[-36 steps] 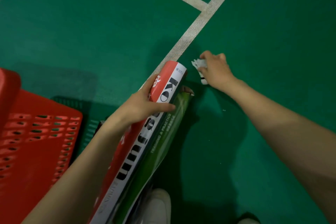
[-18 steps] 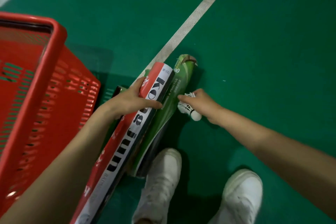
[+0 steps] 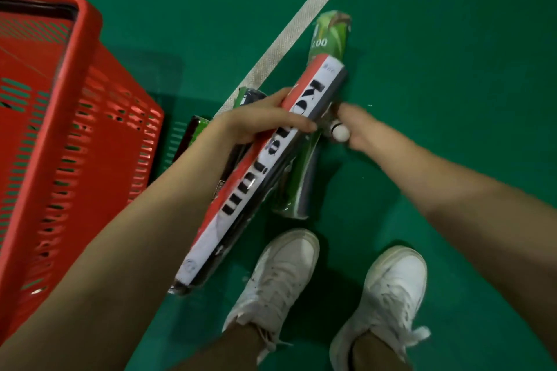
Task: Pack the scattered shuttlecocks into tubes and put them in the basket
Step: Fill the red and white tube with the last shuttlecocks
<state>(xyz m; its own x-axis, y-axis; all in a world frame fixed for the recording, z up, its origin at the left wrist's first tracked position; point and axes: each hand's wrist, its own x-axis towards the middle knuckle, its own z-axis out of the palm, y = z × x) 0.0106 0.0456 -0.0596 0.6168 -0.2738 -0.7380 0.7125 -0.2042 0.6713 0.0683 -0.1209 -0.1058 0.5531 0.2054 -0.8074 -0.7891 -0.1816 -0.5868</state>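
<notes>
While both white shoes (image 3: 281, 274) stand at the near edge of the view on the green floor (image 3: 452, 75), the work sits just ahead of them. The left hand (image 3: 262, 120) comes in from the lower left, its grip curled round the red-and-white tube (image 3: 256, 184) past its middle. The tube's long axis runs from near-left to far-right: the near end hangs low beside the shoes, and the far end points toward the court line.

Just right of the tube, close against its side, the right hand (image 3: 358, 129) pinches a shuttlecock (image 3: 340, 132). Its round white cork faces back toward the person. Its feathers are blurred and partly hidden behind the tube.

The shuttlecock therefore lies short of the tube's far end, on the right flank, and the right hand is the nearer one to that end. By my reading, the coming move needs the shuttlecock carried up along the tube to the far mouth and turned in line with the axis. Whether that mouth is open cannot be told.

Under the held tube a green tube (image 3: 330, 36) lies on the floor, roughly parallel. More green tubes (image 3: 197, 129) lie toward the red basket (image 3: 87, 39), which stands at the left. Farthest off runs the white court line (image 3: 301, 24).
</notes>
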